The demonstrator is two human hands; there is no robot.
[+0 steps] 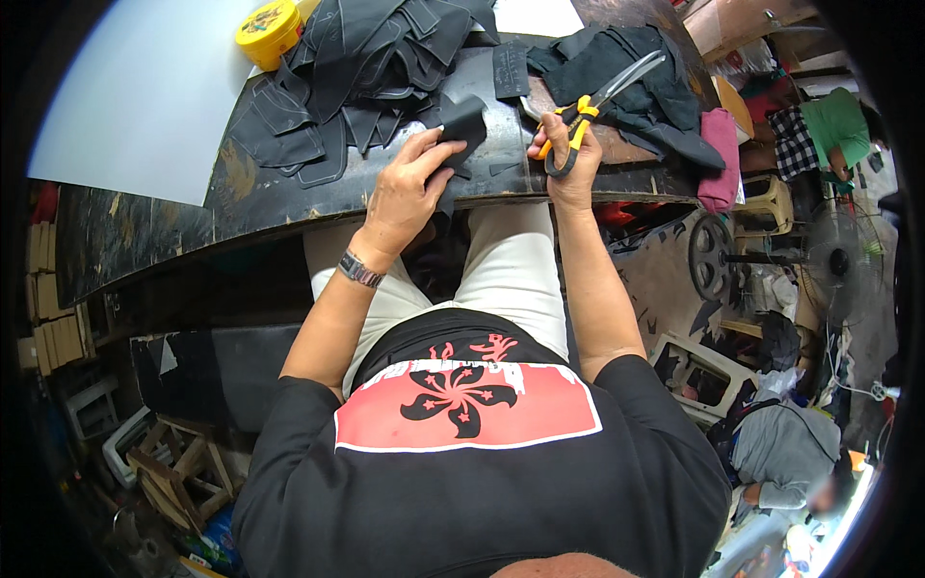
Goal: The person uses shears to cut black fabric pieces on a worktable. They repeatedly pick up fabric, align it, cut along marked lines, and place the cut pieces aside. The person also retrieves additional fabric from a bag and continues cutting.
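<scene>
My left hand pinches a black leather-like piece above the front edge of the dark table. In my right hand is a pair of scissors with yellow and black handles, its blades pointing to the far right. My fingers wrap round the handles; the blades look nearly together. A heap of cut black pieces with pale outlines lies beyond my left hand. Beyond the scissors spreads crumpled black material. A small dark scrap rests on the table between my hands.
A yellow tub stands at the back left, beside a large white sheet. A rolled pink cloth lies at the table's right end. Two other people sit at the right, near a standing fan. Wooden stools stand at lower left.
</scene>
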